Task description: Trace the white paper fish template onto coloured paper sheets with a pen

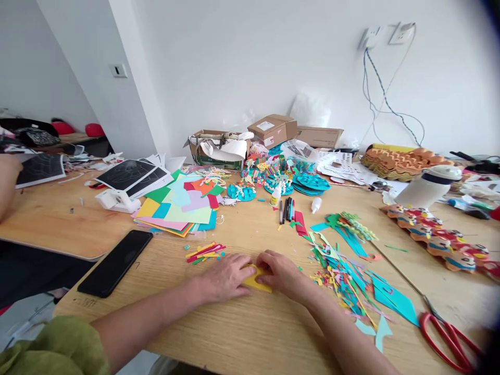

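A small piece of yellow paper lies on the table in front of me, between my two hands. My left hand presses on its left side with bent fingers. From the other side, my right hand grips its upper right part, with the fingers curled; the fingertips of both hands almost meet and cover part of the sheet. Just beyond my left hand lies a small bunch of red, yellow and green paper strips. To the right of my right hand are many colourful paper scraps.
A black phone lies at left, near a pile of coloured paper. Pens and glue bottles stand or lie ahead. Red-handled scissors rest at lower right. Another person's hand shows at far left.
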Motion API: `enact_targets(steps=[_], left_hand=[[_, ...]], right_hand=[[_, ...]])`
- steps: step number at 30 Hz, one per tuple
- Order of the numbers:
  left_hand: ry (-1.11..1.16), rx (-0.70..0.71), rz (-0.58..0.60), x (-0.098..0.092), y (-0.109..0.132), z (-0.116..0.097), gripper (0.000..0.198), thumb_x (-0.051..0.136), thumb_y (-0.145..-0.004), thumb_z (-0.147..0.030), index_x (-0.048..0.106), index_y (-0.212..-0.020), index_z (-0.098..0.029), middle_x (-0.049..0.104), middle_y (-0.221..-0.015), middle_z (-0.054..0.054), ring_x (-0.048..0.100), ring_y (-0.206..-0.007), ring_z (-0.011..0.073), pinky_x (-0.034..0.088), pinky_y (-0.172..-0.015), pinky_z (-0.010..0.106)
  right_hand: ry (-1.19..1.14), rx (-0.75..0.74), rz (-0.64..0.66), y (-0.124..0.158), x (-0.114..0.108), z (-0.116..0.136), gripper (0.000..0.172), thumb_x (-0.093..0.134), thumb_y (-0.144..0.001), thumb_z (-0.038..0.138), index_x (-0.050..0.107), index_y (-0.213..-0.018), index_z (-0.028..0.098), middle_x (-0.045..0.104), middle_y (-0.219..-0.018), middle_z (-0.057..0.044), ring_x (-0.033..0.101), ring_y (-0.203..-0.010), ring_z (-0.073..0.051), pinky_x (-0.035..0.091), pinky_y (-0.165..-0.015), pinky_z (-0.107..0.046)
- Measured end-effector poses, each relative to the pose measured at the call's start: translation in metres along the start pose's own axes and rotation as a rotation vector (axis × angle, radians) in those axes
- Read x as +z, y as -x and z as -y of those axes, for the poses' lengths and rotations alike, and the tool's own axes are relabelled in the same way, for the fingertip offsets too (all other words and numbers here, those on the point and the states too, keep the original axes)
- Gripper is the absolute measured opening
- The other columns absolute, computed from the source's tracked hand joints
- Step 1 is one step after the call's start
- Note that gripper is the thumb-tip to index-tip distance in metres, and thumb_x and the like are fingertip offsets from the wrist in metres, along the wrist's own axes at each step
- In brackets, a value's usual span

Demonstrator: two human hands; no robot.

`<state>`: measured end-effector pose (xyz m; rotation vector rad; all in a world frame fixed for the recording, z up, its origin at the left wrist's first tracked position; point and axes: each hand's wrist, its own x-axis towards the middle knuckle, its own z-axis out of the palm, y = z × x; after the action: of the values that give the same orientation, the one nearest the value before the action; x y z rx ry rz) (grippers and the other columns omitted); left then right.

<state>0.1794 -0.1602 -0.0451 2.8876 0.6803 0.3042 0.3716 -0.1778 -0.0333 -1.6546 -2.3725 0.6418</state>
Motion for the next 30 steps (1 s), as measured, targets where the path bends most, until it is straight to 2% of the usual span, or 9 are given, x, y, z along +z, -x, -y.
enact_targets(steps=[5, 9, 13, 17, 20, 24, 27, 30], left_hand=[[0.065, -0.075, -0.028, 0.007, -0.001, 0.003, 0.043, 0.066, -0.074, -0.031, 0.051, -0.112, -0.015, 0.054, -0.112, 0.008, 0.049, -0.105, 0.0216, 0.040, -0.093, 0.034], [0.134, -0.112, -0.018, 0.007, -0.001, 0.005, 0.043, 0.063, -0.077, -0.027, 0.050, -0.115, -0.016, 0.054, -0.116, 0.008, 0.047, -0.109, 0.0209, 0.038, -0.095, 0.034], [0.198, -0.131, -0.016, 0.006, -0.002, 0.006, 0.044, 0.062, -0.078, -0.025, 0.048, -0.119, -0.019, 0.052, -0.120, 0.007, 0.045, -0.112, 0.0208, 0.037, -0.097, 0.035], [0.240, -0.123, -0.004, 0.007, -0.004, 0.007, 0.049, 0.060, -0.078, -0.021, 0.044, -0.124, -0.021, 0.050, -0.124, 0.006, 0.043, -0.115, 0.0206, 0.034, -0.099, 0.037], [0.230, -0.136, -0.005, 0.009, -0.004, 0.008, 0.046, 0.060, -0.077, -0.018, 0.047, -0.121, -0.019, 0.052, -0.121, 0.007, 0.043, -0.114, 0.0212, 0.035, -0.098, 0.038], [0.225, -0.146, -0.002, 0.009, -0.006, 0.007, 0.035, 0.059, -0.077, -0.017, 0.054, -0.112, -0.019, 0.056, -0.112, 0.006, 0.047, -0.107, 0.0207, 0.038, -0.094, 0.036], [0.260, -0.161, 0.018, 0.006, -0.007, 0.005, 0.028, 0.057, -0.079, -0.018, 0.056, -0.107, -0.020, 0.057, -0.108, 0.006, 0.049, -0.103, 0.0203, 0.041, -0.090, 0.035], [0.335, -0.178, 0.011, 0.003, -0.006, 0.005, 0.025, 0.054, -0.081, -0.019, 0.057, -0.105, -0.021, 0.057, -0.107, 0.005, 0.050, -0.102, 0.0192, 0.041, -0.088, 0.032]], right_hand=[[-0.030, 0.004, -0.021, 0.000, 0.004, -0.002, 0.015, 0.061, -0.067, 0.018, 0.058, -0.081, 0.015, 0.056, -0.084, -0.003, 0.051, -0.073, -0.014, 0.037, -0.063, -0.023], [-0.045, -0.019, -0.038, -0.001, 0.007, -0.004, 0.013, 0.061, -0.065, 0.016, 0.057, -0.078, 0.016, 0.057, -0.083, -0.003, 0.050, -0.077, -0.016, 0.036, -0.067, -0.024], [-0.041, -0.031, -0.051, 0.000, 0.007, -0.002, 0.009, 0.058, -0.066, 0.011, 0.056, -0.073, 0.016, 0.057, -0.079, -0.003, 0.049, -0.074, -0.015, 0.036, -0.066, -0.024], [-0.045, -0.010, -0.050, 0.002, 0.005, 0.002, 0.017, 0.062, -0.066, 0.016, 0.058, -0.083, 0.017, 0.059, -0.081, -0.002, 0.051, -0.073, -0.015, 0.036, -0.065, -0.024], [-0.045, 0.023, -0.040, 0.002, 0.004, 0.003, 0.024, 0.066, -0.064, 0.021, 0.059, -0.087, 0.016, 0.059, -0.085, -0.004, 0.052, -0.074, -0.015, 0.036, -0.064, -0.024], [-0.041, 0.052, -0.033, 0.002, 0.004, 0.003, 0.019, 0.066, -0.065, 0.023, 0.061, -0.082, 0.016, 0.059, -0.085, -0.003, 0.051, -0.077, -0.015, 0.036, -0.066, -0.024], [-0.028, 0.027, -0.067, 0.003, 0.008, 0.005, 0.010, 0.062, -0.066, 0.018, 0.062, -0.076, 0.017, 0.058, -0.083, -0.003, 0.050, -0.081, -0.015, 0.036, -0.068, -0.023], [-0.054, -0.044, -0.127, 0.004, 0.012, 0.007, 0.011, 0.056, -0.067, 0.011, 0.061, -0.074, 0.017, 0.059, -0.081, -0.003, 0.050, -0.079, -0.014, 0.036, -0.068, -0.022]])
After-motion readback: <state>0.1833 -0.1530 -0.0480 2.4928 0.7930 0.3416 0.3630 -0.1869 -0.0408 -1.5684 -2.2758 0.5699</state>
